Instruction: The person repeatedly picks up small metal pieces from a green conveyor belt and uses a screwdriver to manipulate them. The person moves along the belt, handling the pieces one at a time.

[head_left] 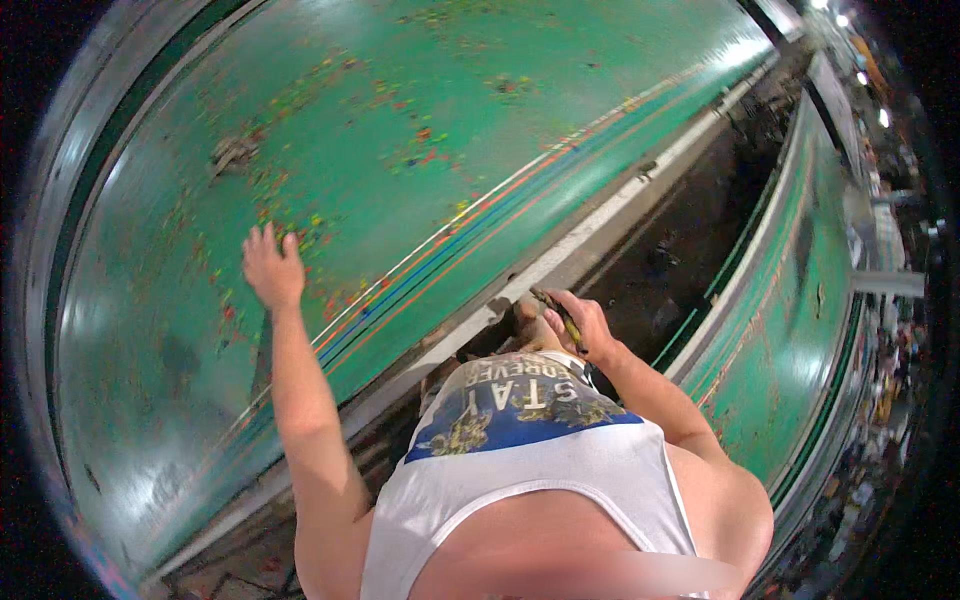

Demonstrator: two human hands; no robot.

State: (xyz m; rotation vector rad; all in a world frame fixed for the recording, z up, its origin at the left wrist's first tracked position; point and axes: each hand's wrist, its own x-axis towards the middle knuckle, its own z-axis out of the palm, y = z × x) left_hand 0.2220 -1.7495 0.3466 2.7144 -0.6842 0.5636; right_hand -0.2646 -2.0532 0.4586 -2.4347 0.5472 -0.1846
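Big green surface (480,130) fills far left, coloured stripes along its near right border. Second green surface (765,385) on right, dark strip (690,235) between. You wear white tank top (530,495). Your left hand (274,272) over big surface, back up, fingers released, loosely spread; contact, can't tell. Your right hand (590,325) near waist, fingers curled, grasping slim dark-and-yellow tool (572,328), type unclear. Brownish clump (235,155) lies beyond left hand. Small red, yellow bits (424,133) scattered around.
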